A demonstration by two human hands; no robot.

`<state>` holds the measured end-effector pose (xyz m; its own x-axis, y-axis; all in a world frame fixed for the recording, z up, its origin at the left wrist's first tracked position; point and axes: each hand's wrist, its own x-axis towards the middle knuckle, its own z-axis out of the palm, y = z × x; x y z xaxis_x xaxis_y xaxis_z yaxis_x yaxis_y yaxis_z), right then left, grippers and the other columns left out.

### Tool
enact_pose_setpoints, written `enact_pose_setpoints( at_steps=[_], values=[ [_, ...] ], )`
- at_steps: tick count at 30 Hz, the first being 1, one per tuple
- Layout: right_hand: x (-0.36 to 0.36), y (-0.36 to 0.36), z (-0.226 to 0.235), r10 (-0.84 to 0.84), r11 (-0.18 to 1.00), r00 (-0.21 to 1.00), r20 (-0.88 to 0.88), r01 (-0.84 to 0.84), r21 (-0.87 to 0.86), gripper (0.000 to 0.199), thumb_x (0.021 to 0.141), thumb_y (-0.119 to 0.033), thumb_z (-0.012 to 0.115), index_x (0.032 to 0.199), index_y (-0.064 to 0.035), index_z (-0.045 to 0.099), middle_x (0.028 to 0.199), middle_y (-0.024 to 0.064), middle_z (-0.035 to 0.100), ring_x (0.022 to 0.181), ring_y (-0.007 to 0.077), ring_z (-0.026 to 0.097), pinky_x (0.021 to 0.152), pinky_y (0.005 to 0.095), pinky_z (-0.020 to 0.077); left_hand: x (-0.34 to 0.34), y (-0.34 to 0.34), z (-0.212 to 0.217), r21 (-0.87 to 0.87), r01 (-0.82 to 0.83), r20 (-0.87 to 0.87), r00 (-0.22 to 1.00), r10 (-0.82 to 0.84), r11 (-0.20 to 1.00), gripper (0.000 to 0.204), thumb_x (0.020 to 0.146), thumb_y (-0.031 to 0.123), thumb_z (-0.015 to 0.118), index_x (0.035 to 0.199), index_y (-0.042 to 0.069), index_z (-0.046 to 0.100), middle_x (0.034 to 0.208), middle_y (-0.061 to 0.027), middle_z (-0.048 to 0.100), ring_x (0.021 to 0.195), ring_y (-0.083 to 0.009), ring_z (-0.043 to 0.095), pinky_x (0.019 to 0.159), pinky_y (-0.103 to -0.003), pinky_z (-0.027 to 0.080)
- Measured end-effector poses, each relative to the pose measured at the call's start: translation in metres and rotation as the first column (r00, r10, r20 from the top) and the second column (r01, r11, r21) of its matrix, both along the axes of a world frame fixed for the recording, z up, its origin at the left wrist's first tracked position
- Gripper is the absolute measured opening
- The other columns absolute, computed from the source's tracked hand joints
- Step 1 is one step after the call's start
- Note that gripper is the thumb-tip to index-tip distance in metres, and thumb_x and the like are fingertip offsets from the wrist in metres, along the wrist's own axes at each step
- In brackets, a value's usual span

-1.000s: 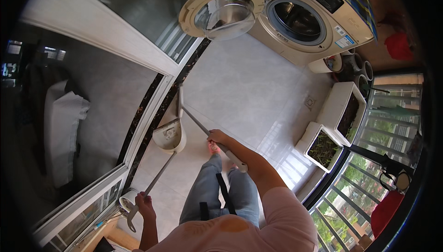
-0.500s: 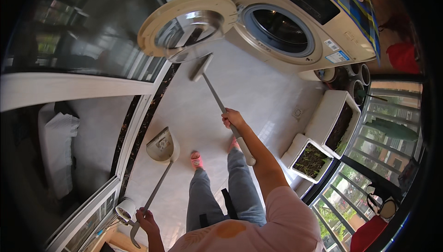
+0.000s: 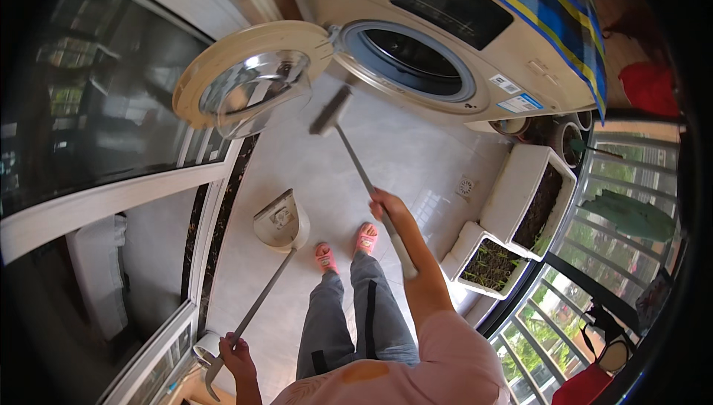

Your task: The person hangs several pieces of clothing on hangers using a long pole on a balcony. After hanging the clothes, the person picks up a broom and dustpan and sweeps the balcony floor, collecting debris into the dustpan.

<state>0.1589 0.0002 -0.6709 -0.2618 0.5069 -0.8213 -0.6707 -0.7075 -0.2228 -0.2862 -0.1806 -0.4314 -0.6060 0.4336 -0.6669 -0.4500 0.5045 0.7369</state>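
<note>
My right hand (image 3: 387,203) grips the grey handle of a broom (image 3: 355,154). The broom's head, with brown bristles, is over the grey tiled floor, in front of the washing machine (image 3: 475,41). At the lower left my left hand (image 3: 236,357) is closed round the upper handle of a long-handled dustpan (image 3: 281,221). The dustpan's cream scoop rests on the floor left of my feet, its wide mouth facing up and left. Some small bits lie in the scoop, too small to tell.
The washing machine's round door (image 3: 194,112) hangs wide open, reaching left toward the sliding glass door (image 3: 96,216). White planter boxes (image 3: 512,182) with soil and sprouts line the right side by the barred window. A drain (image 3: 465,185) is set in the floor.
My view has shifted, and I stand nearer the washing machine. The broom head has turned so its brown bristles show. The dustpan lies closer to my feet. Both hands keep their grips.
</note>
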Motion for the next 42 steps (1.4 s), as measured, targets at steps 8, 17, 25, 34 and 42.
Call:
enact_pose_setpoints(
  at_steps=[8, 17, 25, 34, 42],
  values=[
    [0.077, -0.164, 0.068, -0.304, 0.874, 0.951, 0.058, 0.303, -0.379, 0.028, 0.082, -0.009, 0.047, 0.108, -0.0163, 0.039, 0.064, 0.0053, 0.042, 0.041, 0.0074, 0.035, 0.032, 0.0180, 0.0310, 0.020, 0.079, -0.031, 0.047, 0.422, 0.062, 0.903, -0.424, 0.905, 0.019, 0.086, 0.027, 0.049, 0.085, 0.008, 0.049, 0.088, -0.0009, 0.051, 0.065, -0.0116, 0.046, 0.063, -0.023, 0.038],
    [0.114, -0.204, 0.109, -0.547, 0.775, 0.802, 0.241, 0.594, -0.217, 0.012, 0.083, -0.014, 0.048, 0.091, -0.0126, 0.040, 0.050, 0.0010, 0.034, 0.034, 0.0064, 0.031, 0.027, 0.0187, 0.0255, 0.085, 0.119, -0.044, -0.054, 0.803, -0.065, 0.590, -0.805, 0.593, 0.026, 0.087, 0.030, 0.047, 0.092, 0.005, 0.048, 0.086, -0.0020, 0.048, 0.069, -0.0107, 0.046, 0.066, -0.025, 0.038],
    [0.221, -0.199, 0.053, -0.815, 0.551, 0.578, -0.047, 0.747, -0.372, 0.026, 0.083, -0.019, 0.048, 0.065, -0.0087, 0.034, 0.048, -0.0002, 0.033, 0.036, 0.0058, 0.031, 0.028, 0.0171, 0.0263, 0.167, 0.122, -0.049, -0.017, 0.890, -0.103, 0.452, -0.886, 0.456, 0.023, 0.087, 0.028, 0.050, 0.092, 0.005, 0.051, 0.085, -0.0022, 0.051, 0.068, -0.0103, 0.048, 0.066, -0.025, 0.040],
    [0.209, -0.316, 0.156, -0.322, 0.845, 0.819, 0.474, 0.475, -0.246, 0.047, 0.082, -0.009, 0.048, 0.127, -0.0072, 0.033, 0.051, 0.0039, 0.042, 0.035, 0.0101, 0.035, 0.031, 0.0240, 0.0281, 0.305, 0.111, -0.056, -0.123, 0.956, -0.074, 0.259, -0.963, 0.267, 0.022, 0.087, 0.024, 0.049, 0.094, 0.004, 0.051, 0.088, -0.0032, 0.051, 0.068, -0.0101, 0.049, 0.065, -0.025, 0.041],
    [0.241, -0.357, 0.270, 0.190, 0.940, 0.565, 0.803, 0.133, -0.316, 0.048, 0.078, -0.014, 0.052, 0.122, 0.0004, 0.038, 0.061, 0.0124, 0.057, 0.046, 0.0174, 0.054, 0.043, 0.0310, 0.0442, 0.409, 0.101, 0.002, -0.014, 0.998, -0.048, 0.062, -0.997, 0.063, 0.018, 0.087, 0.022, 0.050, 0.086, 0.005, 0.055, 0.085, -0.0006, 0.052, 0.069, -0.0094, 0.048, 0.064, -0.024, 0.040]
  ],
)
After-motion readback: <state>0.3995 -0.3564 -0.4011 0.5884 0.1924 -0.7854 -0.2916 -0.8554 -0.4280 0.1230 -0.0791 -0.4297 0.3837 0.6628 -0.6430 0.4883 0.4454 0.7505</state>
